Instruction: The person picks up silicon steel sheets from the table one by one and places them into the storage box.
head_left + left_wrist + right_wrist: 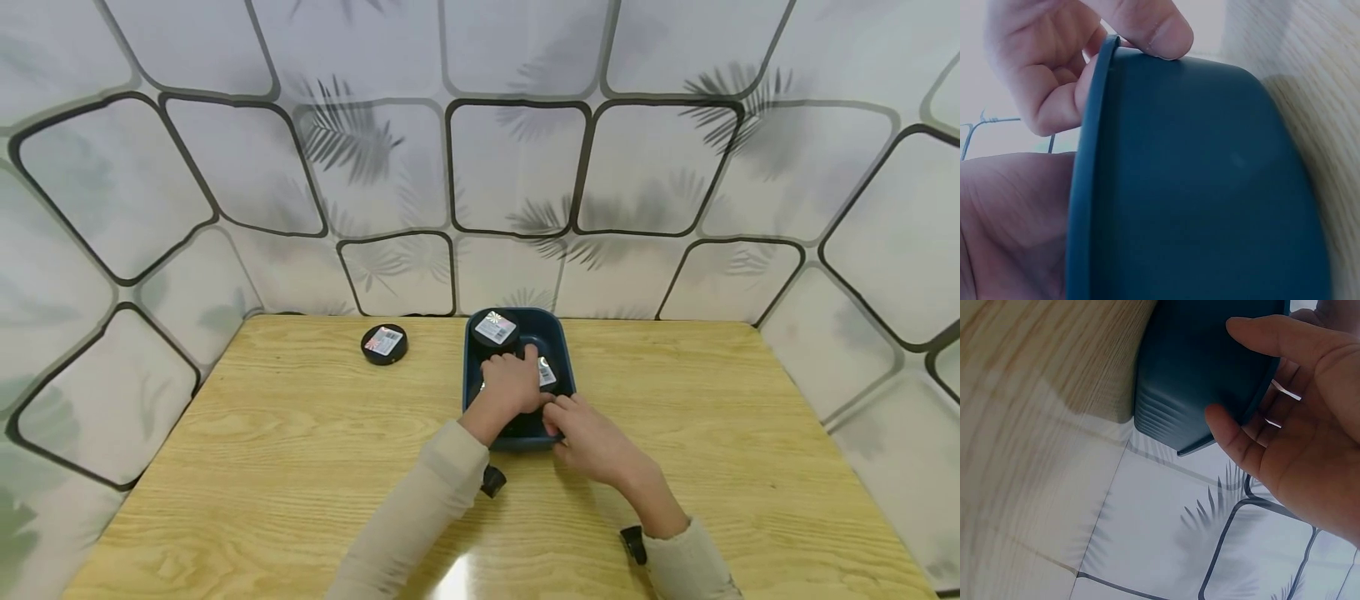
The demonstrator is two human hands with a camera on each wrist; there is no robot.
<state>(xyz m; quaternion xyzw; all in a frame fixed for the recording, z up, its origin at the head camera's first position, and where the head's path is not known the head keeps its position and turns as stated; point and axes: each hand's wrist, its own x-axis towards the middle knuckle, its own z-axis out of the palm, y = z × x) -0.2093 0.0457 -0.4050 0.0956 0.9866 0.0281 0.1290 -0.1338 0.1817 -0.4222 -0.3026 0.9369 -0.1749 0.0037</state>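
A dark blue plastic bin [557,333] stands on the table, with several black round discs inside. One labelled disc [496,327] lies at its back left, another [547,373] to the right. My left hand [512,385] reaches down into the bin, right beside that right-hand disc; I cannot tell whether it grips it. The left palm [1016,212] shows behind the bin wall in the left wrist view. My right hand [596,437] grips the bin's front right corner, thumb on the outer wall [1191,369], other fingers around the rim.
Another black disc [384,344] with a white label lies on the wooden table [300,450], left of the bin near the back edge. A patterned curtain [517,167] encloses the table at the back and sides. Both forearms cross the table's front part.
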